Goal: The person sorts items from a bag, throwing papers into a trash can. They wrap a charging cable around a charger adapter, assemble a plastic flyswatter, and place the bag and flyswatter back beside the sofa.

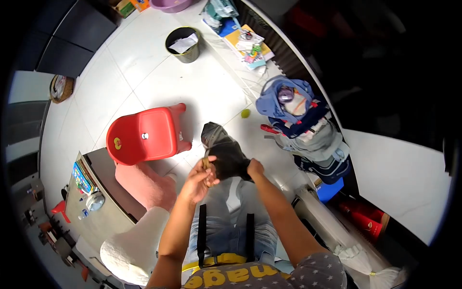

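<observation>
The dark bag [227, 155] is before your knees, its edge closed in your right hand's [255, 168] grip; your left hand's [195, 182] grip, nearly closed, pinches a small brown item [206, 163]. This looks like a handling step; the next move calls for a steady bag.

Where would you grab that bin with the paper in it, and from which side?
I'd pinch the near wall of the bin at its rim, coming from the person's side, fingers outside and thumb just over the edge. It stands upright, its open round top offers an edge to hook, and that side faces bare floor. The white paper looks loose, so keep it level.
</observation>
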Motion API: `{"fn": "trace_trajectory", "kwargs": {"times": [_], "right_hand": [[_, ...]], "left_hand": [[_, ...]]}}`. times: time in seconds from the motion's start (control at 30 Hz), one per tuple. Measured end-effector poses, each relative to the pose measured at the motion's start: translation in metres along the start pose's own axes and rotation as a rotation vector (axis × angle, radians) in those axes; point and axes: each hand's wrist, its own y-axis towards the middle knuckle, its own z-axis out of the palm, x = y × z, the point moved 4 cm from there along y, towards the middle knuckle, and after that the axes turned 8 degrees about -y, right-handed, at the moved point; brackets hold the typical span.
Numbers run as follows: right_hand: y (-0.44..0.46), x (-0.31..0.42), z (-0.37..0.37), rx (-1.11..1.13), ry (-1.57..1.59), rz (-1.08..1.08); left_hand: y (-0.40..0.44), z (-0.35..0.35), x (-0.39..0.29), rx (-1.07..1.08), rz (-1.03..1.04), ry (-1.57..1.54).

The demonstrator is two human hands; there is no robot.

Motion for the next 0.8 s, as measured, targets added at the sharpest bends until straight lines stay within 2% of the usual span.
{"fn": "trace_trajectory", "kwargs": {"times": [0.07, 0.1, 0.13, 0.2, 0.33, 0.4, 0.47, 0.53, 0.57, 0.7, 0.77, 0.8], "right_hand": [[0.004, 0.03, -0.045, -0.034, 0.064, -0.032], [0.016, 0.045, -0.058, -0.114, 0.116, -0.199], [0.028, 0.057, -0.066, -0.111, 0.134, -0.223], [0.051, 0.088, -0.086, -0.202, 0.154, -0.367], [0.101, 0.153, -0.119, -0.191, 0.271, -0.46], [0.13, 0.183, -0.129, -0.133, 0.297, -0.476], [0.185, 0.21, -0.129, -0.224, 0.278, -0.579], [0.213, 0.227, -0.13, -0.19, 0.25, -0.575], [0.219, 0.24, -0.146, -0.022, 0.269, -0.564], [0.329, 0.267, -0.117, -0.018, 0.288, -0.602], [0.367, 0.288, -0.11, -0.007, 0.18, -0.77], [0.393, 0.294, -0.101, -0.008, 0.176, -0.768]], "left_hand": [[0.012, -0.01, -0.037, -0.026, 0.036, 0.017], [0.019, -0.015, -0.05, -0.014, 0.044, 0.025], [0.028, -0.019, -0.061, -0.016, 0.05, 0.01], [0.046, -0.031, -0.087, -0.067, 0.204, 0.277], [0.085, -0.067, -0.131, -0.226, 0.226, 0.455], [0.108, -0.086, -0.145, -0.234, 0.259, 0.433], [0.145, -0.112, -0.161, -0.201, 0.327, 0.485], [0.18, -0.131, -0.171, -0.237, 0.338, 0.456], [0.2, -0.142, -0.175, -0.266, 0.347, 0.444], [0.275, -0.198, -0.185, -0.342, 0.364, 0.451], [0.307, -0.231, -0.187, -0.362, 0.357, 0.466], [0.322, -0.245, -0.187, -0.342, 0.356, 0.453]]}}
